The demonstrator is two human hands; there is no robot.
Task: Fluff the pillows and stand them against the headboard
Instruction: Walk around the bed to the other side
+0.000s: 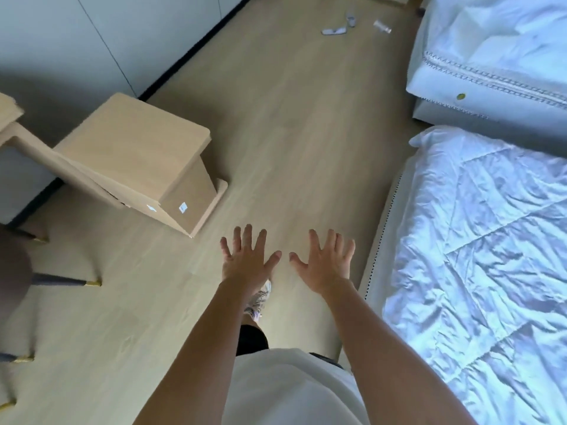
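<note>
The left hand [248, 256] and the right hand [326, 262] are reaching out over the floor just beside the bed [475, 240]; both hands are spreading their fingers wide and holding nothing; the pillow [491, 72] is lying at the far end of the bed, well apart from them; I am thinking the little things [337, 26] lying on the floor near that end could be tripping the feet on the way.
</note>
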